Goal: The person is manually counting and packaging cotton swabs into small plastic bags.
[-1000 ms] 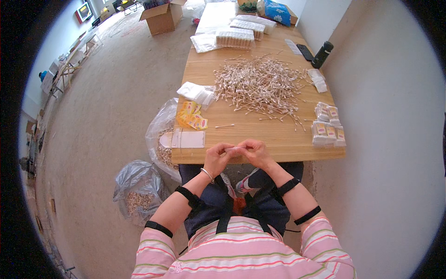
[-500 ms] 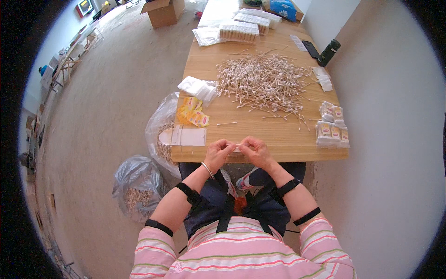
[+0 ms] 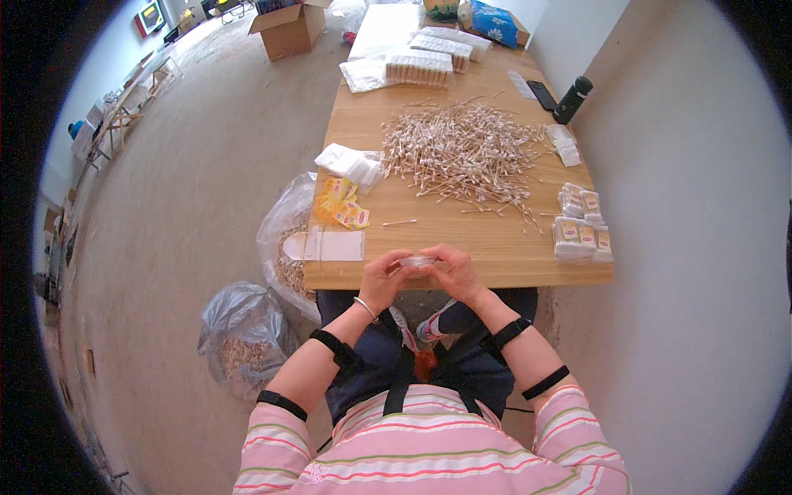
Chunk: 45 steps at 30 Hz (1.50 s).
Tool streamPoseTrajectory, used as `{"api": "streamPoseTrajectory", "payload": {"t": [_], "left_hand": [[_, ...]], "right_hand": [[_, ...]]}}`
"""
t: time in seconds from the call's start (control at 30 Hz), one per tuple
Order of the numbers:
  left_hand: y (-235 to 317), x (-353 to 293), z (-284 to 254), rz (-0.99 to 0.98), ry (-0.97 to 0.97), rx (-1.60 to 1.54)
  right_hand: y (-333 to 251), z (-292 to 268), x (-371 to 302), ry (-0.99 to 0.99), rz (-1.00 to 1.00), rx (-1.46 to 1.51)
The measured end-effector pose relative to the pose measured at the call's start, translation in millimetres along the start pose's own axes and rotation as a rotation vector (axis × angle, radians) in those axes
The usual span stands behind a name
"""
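At the table's near edge, my left hand (image 3: 382,276) and my right hand (image 3: 452,269) are closed on the two ends of a small clear plastic bag (image 3: 418,261). Its contents are mostly hidden by my fingers. A single cotton swab (image 3: 399,222) lies just beyond my left hand. Farther off spreads a big loose pile of cotton swabs (image 3: 462,148). Left of it are yellow printed cards (image 3: 338,202) and a stack of empty clear bags (image 3: 350,162). A flat white piece (image 3: 338,246) lies beside my left hand, at the table's left edge.
Small filled packs (image 3: 581,239) stand stacked at the right edge, with a dark bottle (image 3: 573,100) and a phone (image 3: 542,95) farther back. Bundled swab packs (image 3: 418,68) lie at the far end. On the floor at left are plastic sacks (image 3: 246,330) and a cardboard box (image 3: 290,33).
My fingers have shifted from pinching the bag's upper edge to wrapping round its ends, and more of it shows between them. The view has tilted slightly.
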<state>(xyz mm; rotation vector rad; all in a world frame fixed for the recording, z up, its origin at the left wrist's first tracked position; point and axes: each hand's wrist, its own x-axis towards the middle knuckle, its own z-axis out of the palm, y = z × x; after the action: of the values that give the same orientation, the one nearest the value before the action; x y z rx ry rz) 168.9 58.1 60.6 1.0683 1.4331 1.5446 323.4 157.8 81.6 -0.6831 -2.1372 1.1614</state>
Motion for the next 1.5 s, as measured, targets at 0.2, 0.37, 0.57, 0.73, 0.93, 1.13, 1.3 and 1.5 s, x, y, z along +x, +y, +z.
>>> {"api": "streamPoseTrajectory", "payload": {"t": [0.2,0.37,0.57,0.73,0.93,1.13,1.3,1.5], "left_hand": [[12.2,3.1,-4.3,0.369,0.042,0.485],[16.6,6.1,-7.5,0.477,0.016,0.712],[11.8,1.6,-2.3,0.091,0.115,0.235],[16.9,3.4,-2.0,0.129,0.053,0.309],[19.7,2.2,3.1,0.119,0.054,0.332],[15.7,4.6,-6.6,0.194,-0.055,0.344],[18.0,3.1,-2.8,0.149,-0.065,0.383],[7.1,4.8,-5.9,0.107,-0.025,0.279]], "right_hand": [[-1.2,-4.7,-2.0,-0.002,-0.113,-0.096],[-9.0,-5.2,-2.1,0.02,-0.174,-0.238],[-25.8,-6.8,4.1,0.07,-0.135,-0.193],[-23.7,-0.1,8.9,0.063,-0.129,-0.208],[-18.5,-1.5,10.5,0.014,-0.153,-0.29],[-21.8,-1.5,10.4,0.002,-0.196,-0.253],[-17.8,-2.2,8.7,-0.029,-0.185,-0.27],[-9.4,-2.1,8.4,0.155,-0.094,-0.077]]}}
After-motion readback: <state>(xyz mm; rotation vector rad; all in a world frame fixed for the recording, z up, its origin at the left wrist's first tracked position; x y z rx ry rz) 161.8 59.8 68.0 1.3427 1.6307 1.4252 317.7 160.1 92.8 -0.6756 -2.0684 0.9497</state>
